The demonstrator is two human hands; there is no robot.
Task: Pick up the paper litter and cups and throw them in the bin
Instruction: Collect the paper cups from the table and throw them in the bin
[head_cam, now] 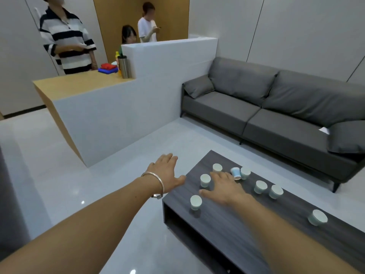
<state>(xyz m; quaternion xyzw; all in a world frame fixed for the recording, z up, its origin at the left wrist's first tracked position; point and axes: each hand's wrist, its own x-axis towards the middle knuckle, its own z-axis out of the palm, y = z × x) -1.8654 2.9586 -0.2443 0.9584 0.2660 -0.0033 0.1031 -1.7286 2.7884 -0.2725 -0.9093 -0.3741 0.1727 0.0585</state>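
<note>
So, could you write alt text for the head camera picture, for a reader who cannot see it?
The left hand and right hand reach open toward eight paper cups on a dark low table, holding nothing. One blue cup lies tipped over. A grey sofa stands behind; three people are near a counter.

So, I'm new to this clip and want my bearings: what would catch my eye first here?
Pale paper cups dot the dark coffee table, all standing but a blue cup tipped on its side. Both hands reach out open: the left hand, wearing a bangle, beside the table's edge, the right hand above the cups. A grey sofa stands behind.
</note>
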